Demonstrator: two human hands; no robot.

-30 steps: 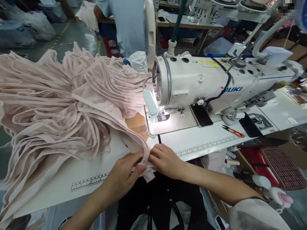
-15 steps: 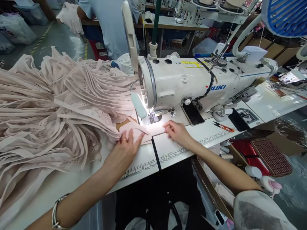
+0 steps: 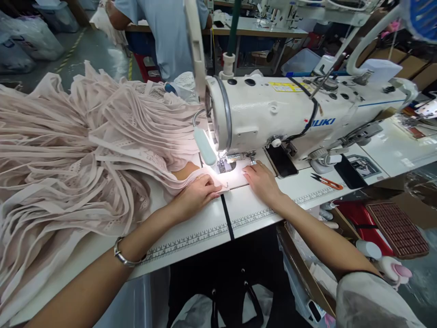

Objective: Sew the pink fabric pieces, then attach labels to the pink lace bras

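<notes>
My left hand (image 3: pixel 197 197) is closed, its thumb and fingers pinched on the edge of a pale pink fabric piece (image 3: pixel 221 181). This piece lies just in front of the lit presser foot (image 3: pixel 222 166) of a white sewing machine (image 3: pixel 252 111). My right hand (image 3: pixel 262 183) rests on the machine bed to the right of the foot. Its fingers are bunched together, and whatever may be between them is hidden. A large heap of pale pink fabric pieces with straps and lace (image 3: pixel 119 136) spreads over the table left of my left hand.
Orange-handled thread snips (image 3: pixel 327 181) and a dark phone-like slab (image 3: pixel 350 171) lie on the table at right. A printed ruler (image 3: pixel 191 241) follows the front edge. Behind the machine sits a person in blue (image 3: pixel 170 41). A blue fan (image 3: pixel 423 20) hangs top right.
My left hand has gone from lying flat on the fabric to pinching its edge, nearer the foot. My right hand has moved closer to the machine. The view has shifted slightly.
</notes>
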